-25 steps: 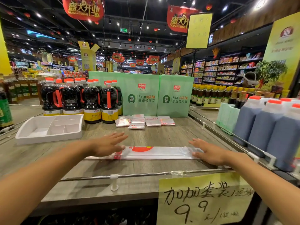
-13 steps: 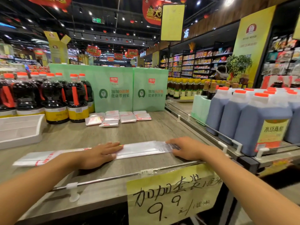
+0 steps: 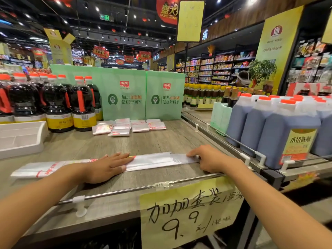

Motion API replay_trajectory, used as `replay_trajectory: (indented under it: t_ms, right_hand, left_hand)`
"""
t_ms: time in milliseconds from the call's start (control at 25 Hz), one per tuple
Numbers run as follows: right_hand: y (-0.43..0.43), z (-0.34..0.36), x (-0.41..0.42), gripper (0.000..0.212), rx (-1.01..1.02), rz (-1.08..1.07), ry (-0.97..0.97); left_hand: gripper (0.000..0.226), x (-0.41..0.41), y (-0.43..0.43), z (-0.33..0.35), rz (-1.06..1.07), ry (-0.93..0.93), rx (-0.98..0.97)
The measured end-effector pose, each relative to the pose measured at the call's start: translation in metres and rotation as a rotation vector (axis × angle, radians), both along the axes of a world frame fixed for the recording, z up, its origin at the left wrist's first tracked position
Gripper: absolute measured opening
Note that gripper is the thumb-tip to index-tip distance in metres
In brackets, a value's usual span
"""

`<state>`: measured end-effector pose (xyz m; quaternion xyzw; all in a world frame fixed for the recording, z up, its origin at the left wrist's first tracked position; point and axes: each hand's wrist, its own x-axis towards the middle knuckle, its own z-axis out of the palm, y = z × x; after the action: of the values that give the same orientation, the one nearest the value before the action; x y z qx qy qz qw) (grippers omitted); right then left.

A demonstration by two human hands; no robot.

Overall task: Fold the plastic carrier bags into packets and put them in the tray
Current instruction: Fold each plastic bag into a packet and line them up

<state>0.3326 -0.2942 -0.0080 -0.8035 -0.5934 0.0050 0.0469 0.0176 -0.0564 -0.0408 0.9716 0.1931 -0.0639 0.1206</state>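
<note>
near edge of worktop: my left hand, fingers straight, presses the bag strip at its middle; my right hand, fingers curled, pinches its right end. tray far left.

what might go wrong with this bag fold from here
The left hand pins only the middle of the folded bag strip, so its free left end may spring open. The right hand works close to the jugs; a wide fold could bump them.
</note>
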Motion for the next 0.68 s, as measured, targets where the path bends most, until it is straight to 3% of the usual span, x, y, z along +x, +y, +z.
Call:
replay_trajectory:
  t_ms: [120, 240, 360, 440, 560, 680]
  right_hand:
    - [0.005, -0.004, 0.007, 0.039, 0.034, -0.019, -0.058]
    - [0.007, -0.007, 0.011, 0.029, 0.054, -0.026, -0.093]
    - [0.008, -0.005, 0.010, 0.020, 0.064, -0.016, -0.111]
    - [0.010, -0.004, 0.007, 0.018, 0.051, 0.004, -0.171]
    - [0.008, -0.001, 0.006, 0.017, 0.014, 0.017, -0.206]
    - [0.000, 0.003, 0.011, 0.017, -0.003, 0.046, -0.164]
  left_hand:
    - [0.072, 0.002, -0.003, 0.001, 0.033, 0.000, -0.004]
    - [0.097, -0.001, -0.004, 0.002, 0.018, 0.010, -0.032]
    - [0.064, -0.001, -0.006, 0.002, 0.041, 0.009, -0.015]
    - [0.055, -0.001, -0.007, 0.002, 0.058, 0.000, -0.017]
    - [0.066, -0.004, -0.007, 0.005, 0.050, 0.020, -0.021]
    - [0.105, -0.016, -0.008, 0.017, 0.024, 0.100, -0.053]
